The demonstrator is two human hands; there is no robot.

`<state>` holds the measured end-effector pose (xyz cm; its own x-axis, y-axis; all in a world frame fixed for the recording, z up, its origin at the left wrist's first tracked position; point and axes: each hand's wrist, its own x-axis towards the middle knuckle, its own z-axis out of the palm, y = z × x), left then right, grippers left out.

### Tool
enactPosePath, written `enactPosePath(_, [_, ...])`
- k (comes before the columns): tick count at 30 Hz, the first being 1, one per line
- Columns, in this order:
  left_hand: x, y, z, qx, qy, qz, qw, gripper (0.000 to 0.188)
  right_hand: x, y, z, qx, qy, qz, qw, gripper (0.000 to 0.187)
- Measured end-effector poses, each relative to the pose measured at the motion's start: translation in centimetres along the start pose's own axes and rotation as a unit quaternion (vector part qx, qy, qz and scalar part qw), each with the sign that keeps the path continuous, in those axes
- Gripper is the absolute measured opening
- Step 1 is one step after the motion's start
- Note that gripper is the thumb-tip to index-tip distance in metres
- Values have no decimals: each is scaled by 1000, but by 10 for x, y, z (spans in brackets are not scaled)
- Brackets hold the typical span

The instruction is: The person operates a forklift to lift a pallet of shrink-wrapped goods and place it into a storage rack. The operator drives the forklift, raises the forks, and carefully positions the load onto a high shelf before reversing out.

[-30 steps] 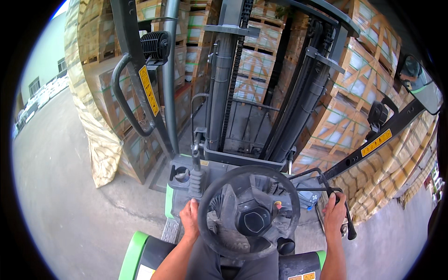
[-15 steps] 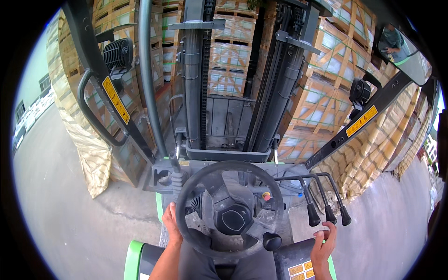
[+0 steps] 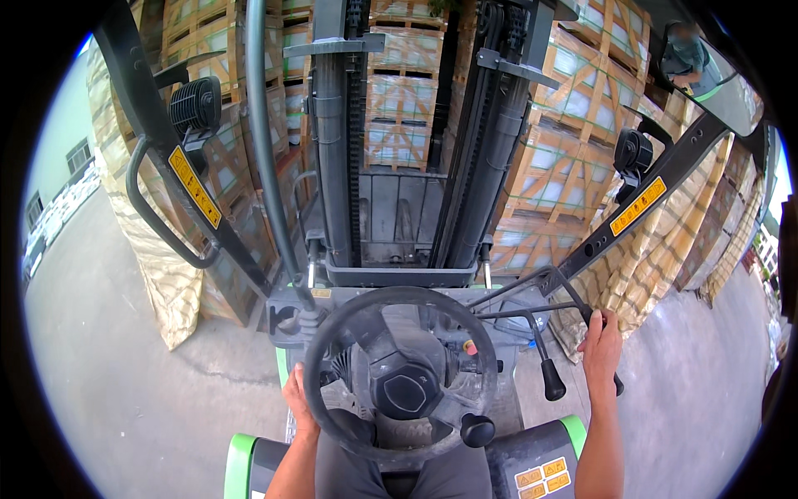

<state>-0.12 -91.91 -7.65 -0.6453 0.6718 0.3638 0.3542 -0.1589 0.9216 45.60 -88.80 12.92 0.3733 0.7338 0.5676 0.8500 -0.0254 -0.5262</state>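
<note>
My left hand [image 3: 298,402] is closed at the left rim of the black steering wheel [image 3: 400,297], some of its fingers hidden by the rim. Over to the right, my right hand [image 3: 602,348] grips a black control lever [image 3: 574,291], which is tilted forward. Its knob is mostly covered by my fingers. Left of that hand stands another lever with a black knob [image 3: 554,380], untouched. A further dark knob [image 3: 618,384] shows just beside my right wrist. The wheel's round spinner knob [image 3: 478,431] sits at its lower right with no hand on it.
Ahead rise the forklift mast [image 3: 331,158] and its metal backrest [image 3: 405,208]. Wooden crates [image 3: 401,121] are stacked beyond it, with more crates [image 3: 555,166] at the right. Tan sheeting [image 3: 170,308] hangs at the left. A mirror [image 3: 721,83] is at the upper right.
My right hand has moved forward from behind the lever knobs and now grips a lever, which has tilted forward. My left hand stays by the wheel rim. The view has shifted slightly.
</note>
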Motion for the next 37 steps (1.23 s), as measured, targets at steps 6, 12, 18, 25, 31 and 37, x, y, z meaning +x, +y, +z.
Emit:
enactPosePath(6, [0,0,3,-2,7,13,1000,46,24,-16,1,-1,10,20,1000,34])
enactPosePath(12, [2,-7,3,-15,-5,-15,1000,47,-19,1,-8,12,-2,26,1000,34])
enactPosePath(18, [7,-4,0,-3,-20,-16,1000,48,-98,23,-25,-9,-13,41,999,28])
enactPosePath(25, [12,-17,-9,29,-63,-24,997,21,-116,-35,-23,-20,28,-217,975,28])
enactPosePath(31, [13,-10,-5,32,-27,49,998,47,-134,-28,10,24,1,-173,985,29])
enactPosePath(37, [13,-4,-10,20,-31,19,999,45,-195,7,8,2,-20,-137,990,30])
